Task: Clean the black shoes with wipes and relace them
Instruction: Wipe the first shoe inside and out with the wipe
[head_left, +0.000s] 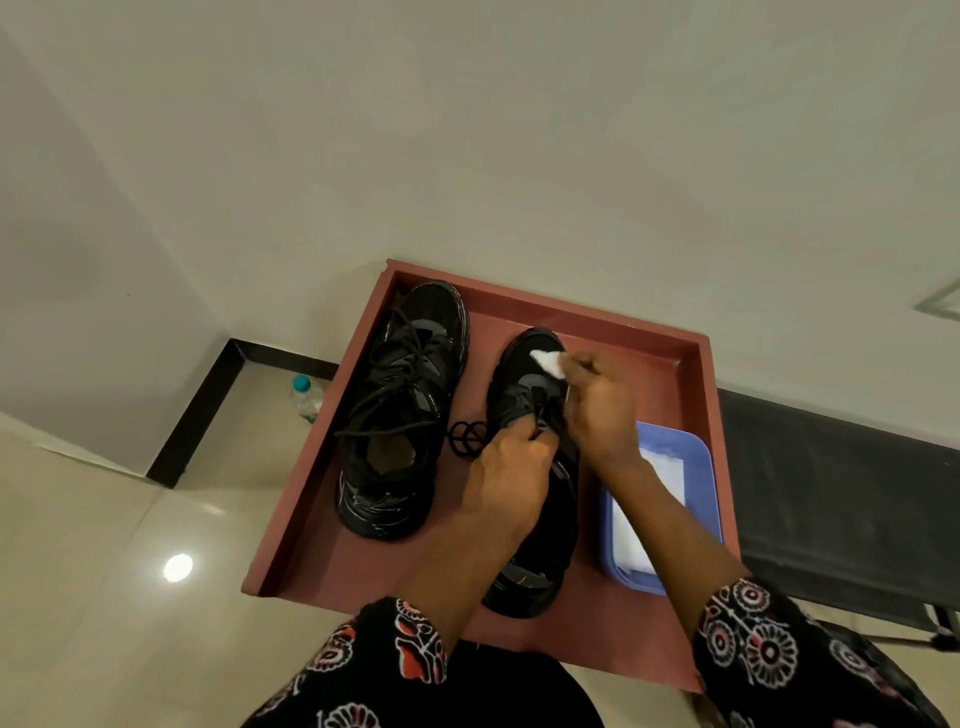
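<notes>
From the head view, two black shoes sat on a reddish tray-like surface. The right hand pinched a white wipe against the toe of the right shoe, while the left hand gripped that shoe's tongue area (laces partly hidden). The left shoe lay alongside, laced. A blue tub of wipes stood just right.

1. Indoor room, likely a home; exact room type unclear.
2. Plain pale painted walls meeting at a corner.
3. Glossy beige tiled floor with a light reflection, black skirting along the wall base.
4. Plastic water bottle standing on the floor by the wall.
</notes>
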